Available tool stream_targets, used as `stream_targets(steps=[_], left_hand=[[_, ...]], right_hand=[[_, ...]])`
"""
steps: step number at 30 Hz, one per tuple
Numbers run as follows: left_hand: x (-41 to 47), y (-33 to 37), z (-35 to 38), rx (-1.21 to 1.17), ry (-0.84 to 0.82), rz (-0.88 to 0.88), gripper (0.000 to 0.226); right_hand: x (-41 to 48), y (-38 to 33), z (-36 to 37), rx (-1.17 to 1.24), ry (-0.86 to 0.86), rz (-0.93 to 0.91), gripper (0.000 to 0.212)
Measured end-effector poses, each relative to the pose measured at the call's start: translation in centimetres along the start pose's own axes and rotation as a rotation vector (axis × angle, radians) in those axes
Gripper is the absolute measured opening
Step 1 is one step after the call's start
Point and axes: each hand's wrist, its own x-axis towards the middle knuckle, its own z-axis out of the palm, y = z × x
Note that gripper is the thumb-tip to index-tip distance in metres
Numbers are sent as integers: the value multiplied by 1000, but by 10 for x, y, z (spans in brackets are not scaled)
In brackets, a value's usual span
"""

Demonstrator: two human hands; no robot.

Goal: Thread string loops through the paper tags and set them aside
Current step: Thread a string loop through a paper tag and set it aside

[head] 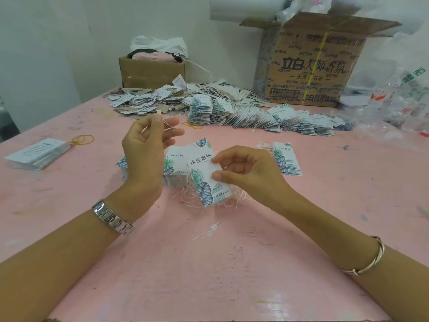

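Pink, paint-flecked table [232, 263] carries everything, and the paper tag [204, 182] printed with blue-green leaves is held just above its middle. The right hand [246, 173], with a bangle [369, 259] on its wrist, pinches that tag's right edge between thumb and forefinger, the other fingers loosely curled. Up and to the left of the tag, the left hand [144, 149], with a metal watch [113, 217] on its wrist, is raised and pinches the white end of a thin string loop [167, 124] between thumb and forefinger; whether the string reaches the tag cannot be told. Directly behind and under the tag lies a low stack of matching tags [176, 163], and a tangle of loose white strings [192, 198] spreads beneath its lower edge. One stray string [211, 228] lies alone just below the tag. Right of the tag, near it, sits a small pile of tags [286, 159] with strings at its top. Far behind the tag a long overlapping row of leaf tags [255, 117] runs to the right, with a heap of grey-white tags [148, 101] behind it. Beyond those stand a small cardboard box [151, 70] and a large printed cardboard box [311, 66]. Well left of the tag rests a stack of white cards [37, 154] beside a yellow rubber band [82, 139].
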Motion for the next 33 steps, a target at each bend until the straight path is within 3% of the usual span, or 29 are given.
stream_targets(steps=[8, 12, 17, 24, 33], left_hand=[[3, 0, -1, 15, 20, -16, 20], [4, -7, -3, 178, -46, -29, 20], [2, -16, -7, 340, -102, -20, 21], [-3, -16, -7, 448, -145, 143, 23], [-4, -20, -7, 464, -163, 149, 21]], right_hand=[[9, -2, -19, 29, 82, 10, 13], [15, -5, -38, 34, 113, 50, 17], [25, 13, -79, -18, 336, 117, 21], [32, 59, -142, -140, 563, 225, 28], [25, 80, -160, -206, 582, 381, 24]])
